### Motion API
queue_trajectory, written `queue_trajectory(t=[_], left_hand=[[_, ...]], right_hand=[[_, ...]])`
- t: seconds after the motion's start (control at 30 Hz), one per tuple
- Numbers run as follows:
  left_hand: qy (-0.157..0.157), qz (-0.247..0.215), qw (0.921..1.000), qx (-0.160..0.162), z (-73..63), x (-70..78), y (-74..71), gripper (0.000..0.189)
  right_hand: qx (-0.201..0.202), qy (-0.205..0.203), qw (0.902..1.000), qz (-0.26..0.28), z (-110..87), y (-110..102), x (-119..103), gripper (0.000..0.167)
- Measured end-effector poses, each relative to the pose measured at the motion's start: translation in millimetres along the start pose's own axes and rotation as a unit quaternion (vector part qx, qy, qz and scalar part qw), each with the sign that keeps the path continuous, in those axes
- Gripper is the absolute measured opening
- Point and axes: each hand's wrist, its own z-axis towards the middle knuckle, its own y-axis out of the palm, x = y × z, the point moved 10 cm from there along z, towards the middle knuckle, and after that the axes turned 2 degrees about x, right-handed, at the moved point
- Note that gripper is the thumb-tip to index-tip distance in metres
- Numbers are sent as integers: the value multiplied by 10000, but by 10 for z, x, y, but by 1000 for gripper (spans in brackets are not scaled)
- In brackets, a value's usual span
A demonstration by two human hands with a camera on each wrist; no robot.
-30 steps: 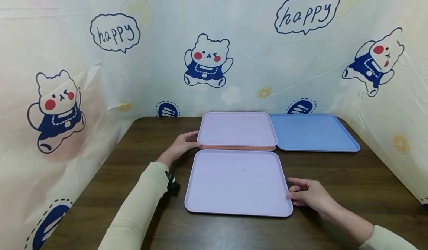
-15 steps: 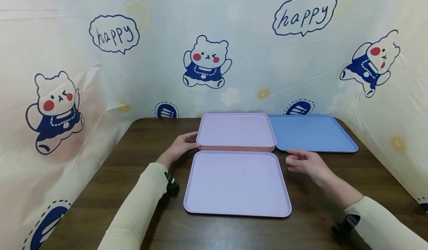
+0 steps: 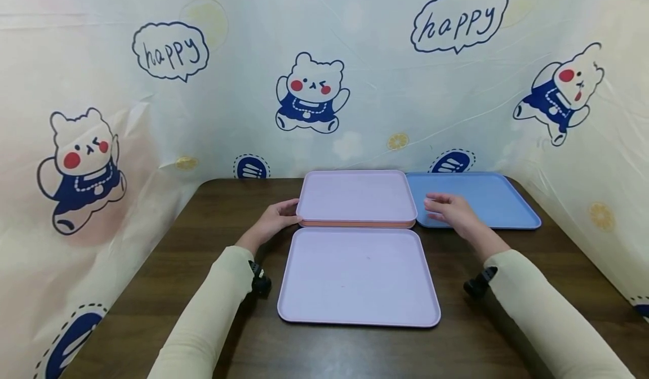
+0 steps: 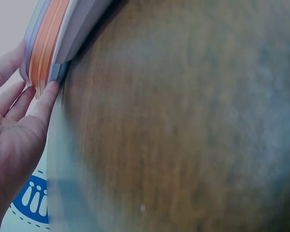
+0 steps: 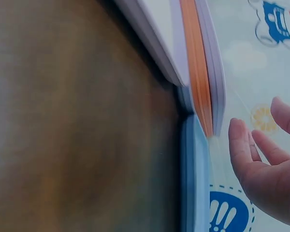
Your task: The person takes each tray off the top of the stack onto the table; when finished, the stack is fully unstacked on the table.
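Observation:
A lavender tray (image 3: 357, 196) tops a stack at the back of the table, with an orange layer (image 4: 49, 41) showing under it at the edge. My left hand (image 3: 271, 221) touches the left side of this stack near its front corner, thumb and fingertips against the edges. Right of the stack lies a blue tray (image 3: 502, 201). Over its left part hovers my right hand (image 3: 456, 213), fingers apart and loosely bent, holding nothing. In the right wrist view, the right fingertips (image 5: 237, 128) are a short way from the stack's edge.
Another lavender tray (image 3: 357, 277) lies flat in front of the stack on the dark wooden table (image 3: 203, 311). Behind the table hangs a pale curtain (image 3: 228, 114) printed with bears and "happy" bubbles. Both wrists wear a dark strapped device.
My right hand has left the right side of the front lavender tray and moved back, over the blue tray. The left hand has kept its place at the stack.

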Motion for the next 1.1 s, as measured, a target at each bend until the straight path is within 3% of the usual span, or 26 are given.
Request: queue_trajectory(t=[0.5, 0.8, 1.1], left_hand=[[-2, -106, 9999, -113, -4, -16, 10, 65], [38, -75, 10000, -5, 22, 15, -15, 64], [10, -50, 10000, 64, 15, -10, -5, 64]], right_hand=[[141, 202, 9996, -171, 527, 59, 80, 63], [233, 136, 9986, -454, 658, 114, 57, 65], [227, 350, 9966, -707, 700, 176, 174, 60]])
